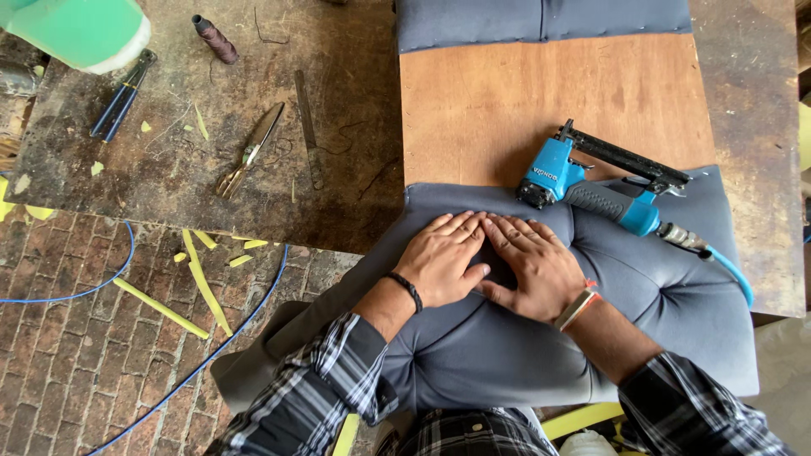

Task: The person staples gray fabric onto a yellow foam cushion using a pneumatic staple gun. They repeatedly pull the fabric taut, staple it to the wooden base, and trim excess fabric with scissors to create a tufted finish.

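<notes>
Both my hands lie flat, side by side, on a grey padded fabric cushion (pixel 676 304) stretched over a brown plywood board (pixel 507 101). My left hand (pixel 443 257) wears a black wristband and presses the fabric with fingers spread. My right hand (pixel 536 266), with an orange and white wristband, touches it at the fingertips. Neither hand holds anything. A blue pneumatic staple gun (pixel 591 181) rests on the cushion just beyond my right hand, its blue air hose (pixel 733 274) trailing to the right.
On the worn dark workbench (pixel 169 169) to the left lie scissors (pixel 250 152), blue-handled pliers (pixel 122 95), a thread spool (pixel 215 38) and a metal file (pixel 308 127). Green foam (pixel 80 29) sits top left. Yellow foam scraps (pixel 198 279) and a blue hose (pixel 101 287) lie on the brick floor.
</notes>
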`<state>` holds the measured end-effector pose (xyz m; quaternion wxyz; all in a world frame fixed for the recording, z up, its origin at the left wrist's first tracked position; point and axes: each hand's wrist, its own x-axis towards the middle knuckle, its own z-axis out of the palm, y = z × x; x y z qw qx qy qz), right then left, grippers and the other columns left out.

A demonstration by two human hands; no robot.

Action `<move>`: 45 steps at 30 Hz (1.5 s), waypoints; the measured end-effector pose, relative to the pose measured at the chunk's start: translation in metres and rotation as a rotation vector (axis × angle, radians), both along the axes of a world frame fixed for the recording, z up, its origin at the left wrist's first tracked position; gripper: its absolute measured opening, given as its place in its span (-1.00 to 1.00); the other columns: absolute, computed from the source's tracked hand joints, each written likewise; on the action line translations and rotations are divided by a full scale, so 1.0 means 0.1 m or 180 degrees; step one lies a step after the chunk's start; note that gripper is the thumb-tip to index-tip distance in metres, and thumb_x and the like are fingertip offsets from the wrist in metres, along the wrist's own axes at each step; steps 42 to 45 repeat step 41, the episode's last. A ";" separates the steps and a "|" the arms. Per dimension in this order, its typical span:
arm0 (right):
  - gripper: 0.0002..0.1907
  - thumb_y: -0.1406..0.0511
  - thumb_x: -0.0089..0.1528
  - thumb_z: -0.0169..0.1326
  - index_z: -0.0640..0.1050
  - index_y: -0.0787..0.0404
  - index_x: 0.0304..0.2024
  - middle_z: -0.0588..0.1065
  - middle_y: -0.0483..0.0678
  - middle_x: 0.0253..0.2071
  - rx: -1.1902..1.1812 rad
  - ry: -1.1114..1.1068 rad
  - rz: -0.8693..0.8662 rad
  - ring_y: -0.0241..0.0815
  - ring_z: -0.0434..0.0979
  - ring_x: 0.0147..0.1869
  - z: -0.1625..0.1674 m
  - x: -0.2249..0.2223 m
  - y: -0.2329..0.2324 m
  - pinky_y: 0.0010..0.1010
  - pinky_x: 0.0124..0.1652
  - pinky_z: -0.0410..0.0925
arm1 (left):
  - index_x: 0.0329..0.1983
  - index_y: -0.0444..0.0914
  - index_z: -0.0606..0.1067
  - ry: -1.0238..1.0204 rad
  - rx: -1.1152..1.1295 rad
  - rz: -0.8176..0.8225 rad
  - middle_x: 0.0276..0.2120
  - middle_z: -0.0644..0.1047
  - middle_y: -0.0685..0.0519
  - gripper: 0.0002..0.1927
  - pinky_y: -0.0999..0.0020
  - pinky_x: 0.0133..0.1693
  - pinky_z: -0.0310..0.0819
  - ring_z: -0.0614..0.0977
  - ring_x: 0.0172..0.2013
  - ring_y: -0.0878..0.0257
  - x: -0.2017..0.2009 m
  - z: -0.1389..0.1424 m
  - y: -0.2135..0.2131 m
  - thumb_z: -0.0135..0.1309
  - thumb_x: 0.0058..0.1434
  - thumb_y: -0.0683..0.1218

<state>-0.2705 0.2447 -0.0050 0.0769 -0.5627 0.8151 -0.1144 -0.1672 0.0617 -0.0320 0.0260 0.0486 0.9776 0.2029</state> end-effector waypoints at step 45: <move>-0.63 0.14 0.17 0.13 0.54 -0.01 0.04 0.68 -0.07 -0.23 0.3003 0.1933 0.2284 -0.07 0.68 -0.09 1.83 -0.74 -1.43 -0.22 -0.05 0.53 | 0.02 -0.21 0.59 0.0074 0.0288 0.0937 0.06 0.61 -0.13 -0.51 0.17 0.46 0.14 0.52 0.26 0.06 -0.07 0.20 0.13 0.00 0.30 0.23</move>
